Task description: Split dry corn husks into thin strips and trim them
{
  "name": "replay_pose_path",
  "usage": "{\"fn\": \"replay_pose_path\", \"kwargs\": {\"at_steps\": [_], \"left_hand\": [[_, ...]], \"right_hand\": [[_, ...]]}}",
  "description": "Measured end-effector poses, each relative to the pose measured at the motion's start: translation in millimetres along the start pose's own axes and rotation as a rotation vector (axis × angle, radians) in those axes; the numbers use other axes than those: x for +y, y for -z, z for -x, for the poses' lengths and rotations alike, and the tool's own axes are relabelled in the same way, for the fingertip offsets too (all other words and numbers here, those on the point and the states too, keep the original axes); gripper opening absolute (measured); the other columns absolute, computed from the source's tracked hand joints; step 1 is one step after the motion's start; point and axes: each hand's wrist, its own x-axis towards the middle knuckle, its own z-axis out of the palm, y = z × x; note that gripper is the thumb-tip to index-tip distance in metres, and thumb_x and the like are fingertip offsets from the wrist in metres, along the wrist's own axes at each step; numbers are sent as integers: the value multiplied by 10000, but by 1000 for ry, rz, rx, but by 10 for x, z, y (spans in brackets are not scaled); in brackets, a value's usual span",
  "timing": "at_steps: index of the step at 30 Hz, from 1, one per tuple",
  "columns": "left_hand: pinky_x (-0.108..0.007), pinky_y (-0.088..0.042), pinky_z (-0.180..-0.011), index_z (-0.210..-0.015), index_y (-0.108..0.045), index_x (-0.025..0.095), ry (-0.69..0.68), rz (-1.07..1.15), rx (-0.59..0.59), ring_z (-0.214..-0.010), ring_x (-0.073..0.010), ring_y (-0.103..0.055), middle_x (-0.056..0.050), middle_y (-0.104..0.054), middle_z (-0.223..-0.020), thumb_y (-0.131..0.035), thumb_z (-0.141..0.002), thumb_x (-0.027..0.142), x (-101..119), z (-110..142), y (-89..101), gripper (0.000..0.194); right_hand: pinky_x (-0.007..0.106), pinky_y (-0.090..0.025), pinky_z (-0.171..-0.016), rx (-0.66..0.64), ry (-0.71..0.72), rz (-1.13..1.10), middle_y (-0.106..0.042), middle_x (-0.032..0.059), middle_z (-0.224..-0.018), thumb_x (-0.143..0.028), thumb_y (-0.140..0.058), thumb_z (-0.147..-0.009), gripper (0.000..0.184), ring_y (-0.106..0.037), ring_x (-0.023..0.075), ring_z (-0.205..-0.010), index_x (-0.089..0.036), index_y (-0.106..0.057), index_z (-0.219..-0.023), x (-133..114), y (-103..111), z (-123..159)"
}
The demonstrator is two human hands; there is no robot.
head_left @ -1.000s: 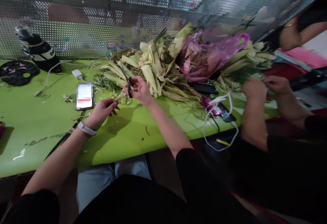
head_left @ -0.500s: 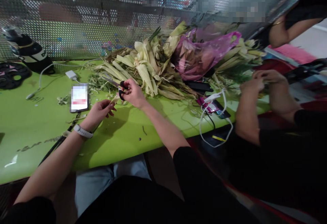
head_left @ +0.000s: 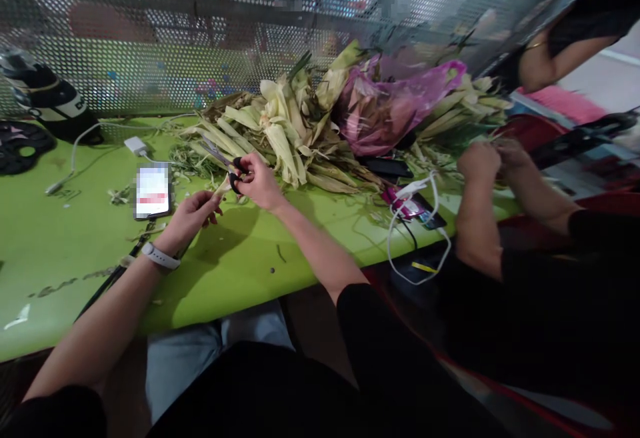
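Observation:
My right hand (head_left: pixel 257 183) is closed round the black handles of a pair of scissors (head_left: pixel 220 153), whose blades point up and to the left. Between the thumb and fingers of my left hand (head_left: pixel 195 213) is a small pale strip of corn husk (head_left: pixel 222 188), just below the scissors. A white band sits on my left wrist. Behind both hands lies a big heap of corn husks (head_left: pixel 285 138), pale green to brown. Thin green shreds (head_left: pixel 187 160) lie at its left end, near the blade tips.
A lit phone (head_left: pixel 153 191) lies left of my hands on the green table (head_left: pixel 240 258). Further left stand a dark bottle (head_left: pixel 50 98) and a black palette-shaped plate (head_left: pixel 23 147). Right are a pink plastic bag (head_left: pixel 380 111), a looped white cable (head_left: pixel 390 255) and a co-worker's hands (head_left: pixel 480 158).
The view has swung slightly, so the table things appear further left. The scissors have tilted from steep to a flatter leftward slant. My left hand keeps its pinch on the husk strip.

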Motion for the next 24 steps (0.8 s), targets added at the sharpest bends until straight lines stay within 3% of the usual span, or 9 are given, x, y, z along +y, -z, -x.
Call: {"fn": "replay_pose_path", "kwargs": {"at_steps": [4,10,12,14,18,24], "left_hand": [[-182,-341,-411,-870,-625,165,-1,-6,43,-437,-67,-459,13,-565,-606,-607,-864,555,-8,-7,-4,391],[-181,-360,-412,-808,-600,170,-39,-15,74,-435,-66,-464,15,-567,-595,-622,-871,511,-1,-9,35,347],[-180,-362,-406,-788,-592,173,-49,-7,106,-429,-64,-464,13,-570,-591,-626,-878,482,5,-15,68,324],[-180,-355,-397,-774,-587,173,-56,9,153,-416,-60,-457,13,-567,-581,-628,-888,444,13,-26,106,298],[-179,-334,-377,-778,-607,163,-36,55,232,-405,-52,-451,4,-577,-589,-622,-905,387,24,-53,166,259],[-168,-331,-372,-781,-610,158,-3,128,293,-423,-48,-478,-12,-616,-623,-630,-908,323,30,-66,179,209]], "right_hand": [[213,-535,-529,-13,-20,-6,-604,28,-1012,-325,-729,-764,423,-586,84,-644,-219,-450,-1064,19,-17,9],[204,-519,-518,30,-74,-39,-573,19,-982,-436,-750,-739,489,-581,95,-694,-228,-424,-1037,25,130,-66],[194,-498,-465,-73,-132,-86,-579,9,-921,-454,-797,-680,522,-583,100,-676,-216,-436,-972,-23,256,-74],[185,-480,-433,-265,-211,-94,-593,5,-850,-439,-839,-634,526,-580,102,-652,-198,-463,-912,-91,397,-57],[181,-490,-449,-579,-300,-49,-623,4,-789,-437,-831,-669,471,-590,96,-626,-169,-519,-899,-214,607,6],[182,-481,-446,-709,-385,102,-609,-14,-699,-456,-827,-673,458,-592,94,-574,-171,-514,-849,-277,617,37]]}}
